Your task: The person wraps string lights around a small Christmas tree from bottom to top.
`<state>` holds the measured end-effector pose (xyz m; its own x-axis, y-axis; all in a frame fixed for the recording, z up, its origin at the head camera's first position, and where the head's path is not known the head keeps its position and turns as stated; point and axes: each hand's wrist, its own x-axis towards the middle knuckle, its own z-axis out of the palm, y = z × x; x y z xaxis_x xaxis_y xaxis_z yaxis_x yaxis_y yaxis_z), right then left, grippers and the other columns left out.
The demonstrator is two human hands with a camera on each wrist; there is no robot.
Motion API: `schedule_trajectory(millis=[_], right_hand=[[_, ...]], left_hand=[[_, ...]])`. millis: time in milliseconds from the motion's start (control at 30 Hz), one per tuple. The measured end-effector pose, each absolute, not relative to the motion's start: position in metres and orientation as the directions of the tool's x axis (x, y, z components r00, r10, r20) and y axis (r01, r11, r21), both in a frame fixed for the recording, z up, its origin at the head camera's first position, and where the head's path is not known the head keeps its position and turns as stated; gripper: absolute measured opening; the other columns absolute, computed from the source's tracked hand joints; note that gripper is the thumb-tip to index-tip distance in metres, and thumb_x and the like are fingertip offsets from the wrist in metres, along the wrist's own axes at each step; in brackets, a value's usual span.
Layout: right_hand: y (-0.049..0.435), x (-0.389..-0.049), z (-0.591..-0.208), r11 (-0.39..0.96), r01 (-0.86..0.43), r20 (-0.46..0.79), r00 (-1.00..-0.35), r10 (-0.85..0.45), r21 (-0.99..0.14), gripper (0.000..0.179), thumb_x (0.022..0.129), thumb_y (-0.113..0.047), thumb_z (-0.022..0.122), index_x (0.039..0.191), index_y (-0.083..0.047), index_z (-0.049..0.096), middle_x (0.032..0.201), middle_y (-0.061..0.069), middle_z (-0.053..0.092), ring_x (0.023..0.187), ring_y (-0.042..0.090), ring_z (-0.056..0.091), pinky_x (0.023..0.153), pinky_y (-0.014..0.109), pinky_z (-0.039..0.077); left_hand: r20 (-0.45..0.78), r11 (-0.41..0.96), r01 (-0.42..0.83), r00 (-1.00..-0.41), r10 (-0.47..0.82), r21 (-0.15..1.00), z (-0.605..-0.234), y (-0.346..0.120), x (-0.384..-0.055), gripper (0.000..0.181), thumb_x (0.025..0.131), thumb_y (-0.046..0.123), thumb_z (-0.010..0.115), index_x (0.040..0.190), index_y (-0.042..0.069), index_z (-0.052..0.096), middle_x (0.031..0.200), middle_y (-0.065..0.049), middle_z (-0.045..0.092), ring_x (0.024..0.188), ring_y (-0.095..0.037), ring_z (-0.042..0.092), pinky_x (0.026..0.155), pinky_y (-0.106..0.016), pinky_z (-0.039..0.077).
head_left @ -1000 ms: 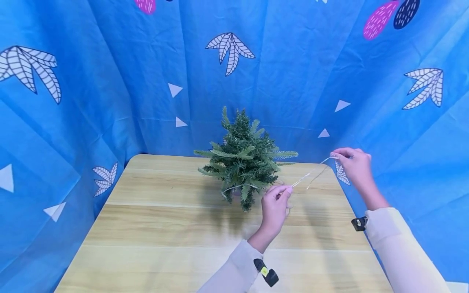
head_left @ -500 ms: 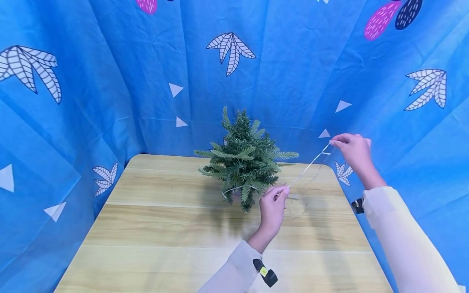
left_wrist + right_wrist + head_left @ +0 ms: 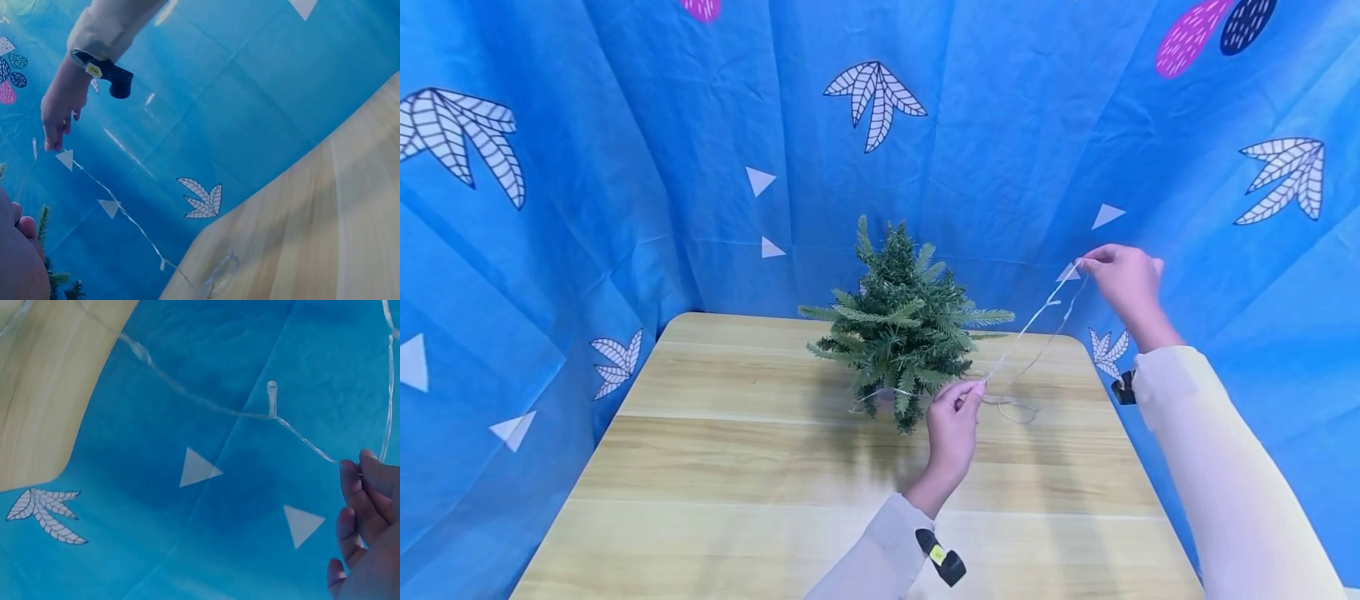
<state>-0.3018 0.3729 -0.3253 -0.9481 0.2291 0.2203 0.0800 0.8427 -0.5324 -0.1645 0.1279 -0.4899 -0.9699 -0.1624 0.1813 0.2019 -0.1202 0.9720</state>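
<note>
A small green artificial Christmas tree (image 3: 898, 325) stands upright toward the table's back edge. Clear string lights (image 3: 272, 400) with small bulbs run between my hands. My left hand (image 3: 951, 429), at the tree's lower right, pinches the strand between thumb and fingertips. Higher and to the right, above the table's back corner, my right hand (image 3: 1126, 282) pinches another part of it, and a second length hangs from there toward the table. A piece of pale wire (image 3: 887, 392) crosses the tree's lower front branches. The tree's base is mostly hidden.
Loose loops of the wire (image 3: 1018, 412) lie on the wooden table (image 3: 737, 467) to the right of my left hand. Blue patterned cloth (image 3: 1000, 125) hangs behind and at both sides of the table. Each sleeve carries a black wrist camera (image 3: 942, 557).
My right hand has risen, drawing the strand up steeply. My left hand has shifted slightly left, still pinching. Loops of wire on the table now show more clearly.
</note>
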Motion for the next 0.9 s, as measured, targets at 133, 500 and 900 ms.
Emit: schedule_trajectory(millis=[133,500,900], right_hand=[[0.365,-0.303,-0.319,0.847,0.084,0.22,-0.948,0.23,-0.524,0.051,0.102,-0.049,0.053,0.121,-0.005,0.071,0.121,0.021,0.07,0.123,0.04,0.053,0.118,0.059,0.007],[0.342,-0.3,-0.316,0.871,0.061,0.224,-0.955,0.192,-0.488,0.038,0.104,-0.034,0.055,0.117,-0.003,0.072,0.115,0.019,0.073,0.121,0.039,0.056,0.115,0.058,0.012],[0.32,-0.293,-0.318,0.881,-0.011,0.268,-0.954,0.132,-0.474,0.037,0.101,-0.037,0.061,0.112,-0.004,0.074,0.106,0.018,0.075,0.105,0.036,0.062,0.105,0.055,0.02]], left_hand=[[0.202,-0.069,0.215,-0.967,-0.157,0.974,-0.491,0.129,-0.165,0.022,0.094,0.019,0.071,0.115,0.013,0.075,0.099,0.005,0.067,0.067,-0.002,0.053,0.055,-0.017,0.049],[0.236,0.038,0.233,-0.964,-0.121,0.972,-0.488,0.13,-0.16,0.053,0.099,0.02,0.065,0.149,0.01,0.049,0.14,-0.001,0.056,0.084,-0.002,0.057,0.069,-0.019,0.056],[0.36,0.017,0.36,-0.931,-0.056,0.933,-0.473,0.13,-0.146,0.05,0.101,0.03,0.061,0.147,0.014,0.052,0.154,0.001,0.047,0.091,-0.006,0.061,0.076,-0.021,0.057]])
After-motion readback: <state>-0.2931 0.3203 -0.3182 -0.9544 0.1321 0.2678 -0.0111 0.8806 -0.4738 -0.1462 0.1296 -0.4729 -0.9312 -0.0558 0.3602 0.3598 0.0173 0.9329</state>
